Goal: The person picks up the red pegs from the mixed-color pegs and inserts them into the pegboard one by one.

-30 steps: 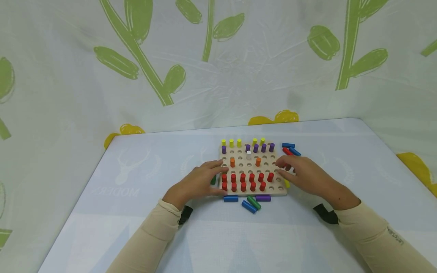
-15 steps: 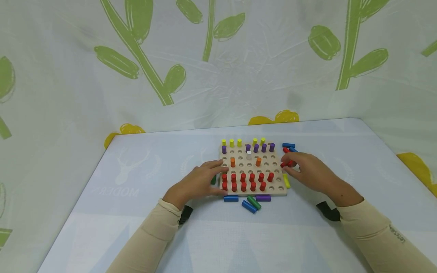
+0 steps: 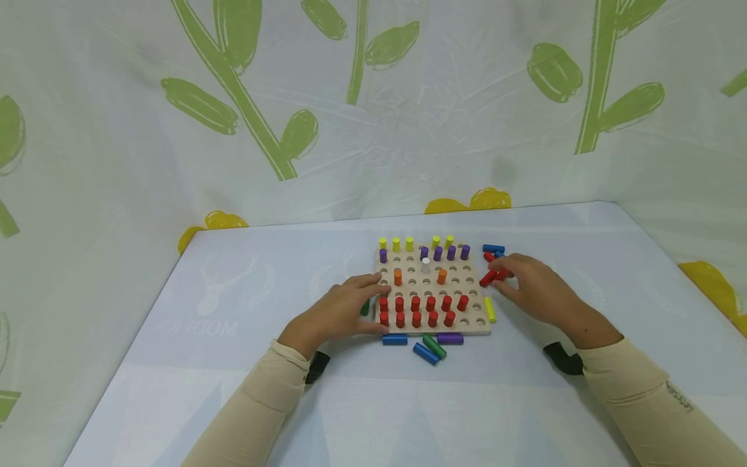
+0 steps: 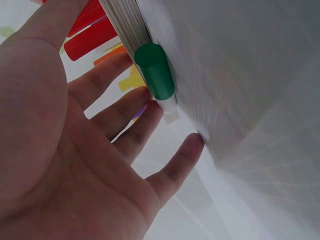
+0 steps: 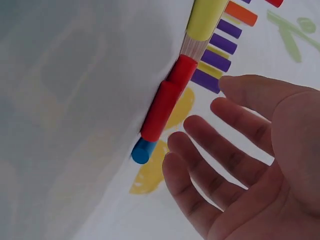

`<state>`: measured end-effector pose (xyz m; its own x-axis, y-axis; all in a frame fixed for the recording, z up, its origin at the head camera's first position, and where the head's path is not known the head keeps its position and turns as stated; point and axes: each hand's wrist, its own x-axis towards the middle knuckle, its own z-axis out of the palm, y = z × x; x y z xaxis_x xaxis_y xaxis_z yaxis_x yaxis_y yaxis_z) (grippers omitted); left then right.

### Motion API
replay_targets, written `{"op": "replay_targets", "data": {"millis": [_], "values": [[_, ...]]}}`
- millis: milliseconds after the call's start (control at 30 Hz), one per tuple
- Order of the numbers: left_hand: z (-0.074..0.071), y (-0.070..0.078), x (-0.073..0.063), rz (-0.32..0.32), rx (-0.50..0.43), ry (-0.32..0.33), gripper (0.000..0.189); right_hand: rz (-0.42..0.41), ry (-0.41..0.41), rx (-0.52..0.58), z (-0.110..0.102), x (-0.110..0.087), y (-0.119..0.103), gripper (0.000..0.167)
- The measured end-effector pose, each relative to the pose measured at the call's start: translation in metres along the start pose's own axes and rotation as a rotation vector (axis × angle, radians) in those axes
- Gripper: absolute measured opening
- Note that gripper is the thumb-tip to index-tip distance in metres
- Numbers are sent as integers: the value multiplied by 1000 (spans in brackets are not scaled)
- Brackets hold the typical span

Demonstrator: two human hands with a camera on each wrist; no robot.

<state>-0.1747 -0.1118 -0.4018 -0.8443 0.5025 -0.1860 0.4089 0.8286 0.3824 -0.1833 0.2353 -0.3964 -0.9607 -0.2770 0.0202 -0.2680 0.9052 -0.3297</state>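
A wooden pegboard lies mid-table with red, orange, white, purple and yellow pegs standing in its holes. My left hand rests at its left edge, fingers spread and some fingertips on the board. Close to those fingers a green peg lies against the board's side. My right hand hovers right of the board, thumb and fingers apart with nothing between them in the right wrist view. Beside its fingertips, loose red pegs lie on the table, with a blue peg behind them.
A yellow peg lies along the board's right side. In front of the board are two blue pegs, a green peg and a purple peg. Another blue peg sits at the back right. A patterned curtain hangs behind the table.
My right hand has moved from the board's right edge rightward and away from me, over the loose red pegs. One red peg now lies beside the board, clear of the fingers. My left hand stays put.
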Motion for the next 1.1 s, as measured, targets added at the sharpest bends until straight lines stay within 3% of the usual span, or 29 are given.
{"op": "replay_targets", "data": {"millis": [233, 1100], "values": [[0, 0, 0, 0, 3, -1, 80, 62, -16, -13, 1, 3, 6, 33], [1, -1, 1, -3, 8, 0, 80, 34, -53, -72, 2, 3, 15, 30]]}}
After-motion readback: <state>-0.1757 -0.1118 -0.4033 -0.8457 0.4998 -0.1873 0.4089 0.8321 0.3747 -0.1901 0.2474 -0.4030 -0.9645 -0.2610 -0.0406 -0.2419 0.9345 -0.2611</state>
